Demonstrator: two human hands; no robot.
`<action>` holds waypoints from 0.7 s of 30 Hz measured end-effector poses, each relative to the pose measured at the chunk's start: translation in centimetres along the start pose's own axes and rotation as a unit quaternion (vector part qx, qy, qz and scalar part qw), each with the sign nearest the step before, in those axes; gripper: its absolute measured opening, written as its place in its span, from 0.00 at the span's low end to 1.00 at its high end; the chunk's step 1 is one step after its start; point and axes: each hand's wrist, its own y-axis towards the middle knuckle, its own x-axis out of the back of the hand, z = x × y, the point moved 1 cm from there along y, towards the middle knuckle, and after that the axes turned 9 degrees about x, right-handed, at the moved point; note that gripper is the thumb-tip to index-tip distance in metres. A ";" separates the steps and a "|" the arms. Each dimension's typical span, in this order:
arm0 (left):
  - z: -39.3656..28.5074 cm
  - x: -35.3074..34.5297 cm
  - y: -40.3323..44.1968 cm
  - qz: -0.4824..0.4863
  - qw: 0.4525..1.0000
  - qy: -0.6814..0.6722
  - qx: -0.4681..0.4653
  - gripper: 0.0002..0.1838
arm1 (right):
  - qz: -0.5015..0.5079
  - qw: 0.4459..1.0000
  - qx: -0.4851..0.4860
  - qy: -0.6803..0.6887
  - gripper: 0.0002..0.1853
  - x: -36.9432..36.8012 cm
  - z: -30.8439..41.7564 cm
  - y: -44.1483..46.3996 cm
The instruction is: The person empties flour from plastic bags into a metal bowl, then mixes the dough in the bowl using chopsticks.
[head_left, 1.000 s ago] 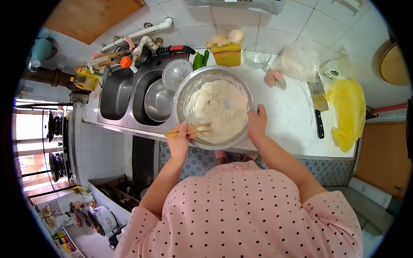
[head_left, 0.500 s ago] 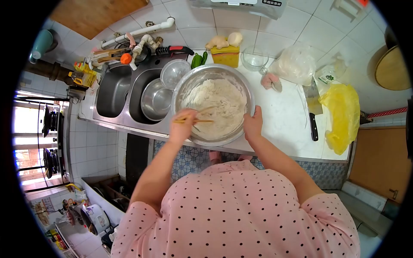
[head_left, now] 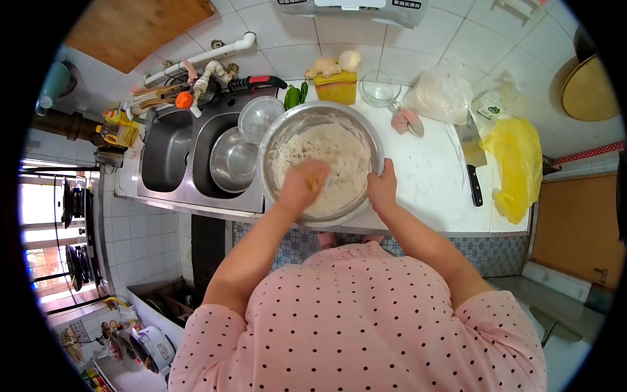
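Observation:
A wide metal bowl [head_left: 269,189] holds pale, partly clumped flour [head_left: 343,160] and stands at the counter's front edge, beside the sink. My left hand [head_left: 304,186] is over the flour, closed around chopsticks [head_left: 315,183]; motion blurs it, and most of their length is hidden. With its thumb up at the rim, my right hand [head_left: 383,186] grips the bowl's right side. Behind the bowl lie green peppers [head_left: 295,97] and a yellow container [head_left: 336,88] with ginger-like pieces on top.
Left of the bowl, the double sink [head_left: 166,150] holds a metal basin [head_left: 234,160], with a translucent bowl [head_left: 261,119] beside it. On the right are a cleaver [head_left: 473,147], a yellow plastic bag [head_left: 516,170] and a clear bag [head_left: 442,91]. A glass bowl [head_left: 381,88] stands near the wall.
My left hand has moved from the bowl's left rim inward over the flour. The flour looks more clumped. My right hand stays on the rim, and the view has shifted slightly.

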 end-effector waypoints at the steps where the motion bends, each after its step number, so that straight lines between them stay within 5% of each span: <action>1: -1.0 0.2 -1.5 0.033 0.999 -0.007 -0.007 0.07 | 0.001 1.000 -0.009 0.012 0.19 -0.2 -0.2 0.1; 5: 0.0 3.1 -6.3 0.075 0.996 -0.021 -0.045 0.08 | -0.011 0.998 -0.026 0.055 0.17 -0.4 -0.8 0.0; 12: -3.0 12.5 -2.8 0.133 0.985 0.082 0.069 0.08 | -0.018 0.997 -0.030 0.068 0.15 -0.2 -0.2 -0.3; 18: -1.8 13.8 -0.6 0.246 0.950 0.166 0.095 0.08 | -0.018 0.996 -0.049 0.067 0.15 -0.6 -1.7 0.0; 21: 3.3 10.9 -3.9 0.270 0.924 -0.081 0.260 0.07 | -0.041 0.988 -0.055 0.136 0.16 -1.0 -2.2 0.1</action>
